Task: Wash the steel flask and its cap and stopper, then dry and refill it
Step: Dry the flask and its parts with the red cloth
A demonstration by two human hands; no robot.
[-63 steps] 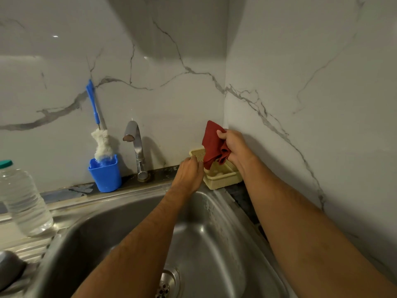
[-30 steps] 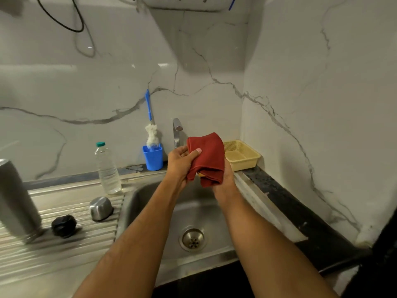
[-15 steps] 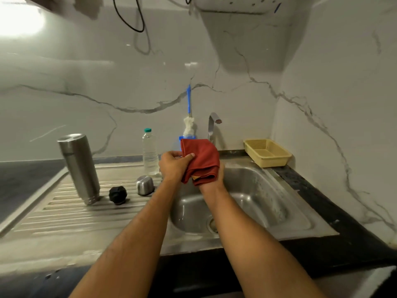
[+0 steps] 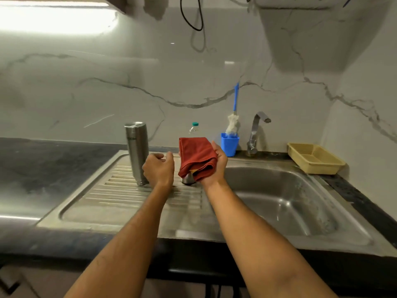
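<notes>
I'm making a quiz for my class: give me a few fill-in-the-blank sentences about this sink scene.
1. The right hand holds a folded ____ cloth.
2. The steel flask stands upright on the ____.
3. The bottle brush stands in a ____ cup.
4. The yellow basket sits ____ of the tap.

Missing: red; drainboard; blue; right

The drainboard (image 4: 120,203) lies open in front; the flask (image 4: 137,151) and cap (image 4: 188,179) stand at its back, basin (image 4: 285,201) open rightward.
</notes>
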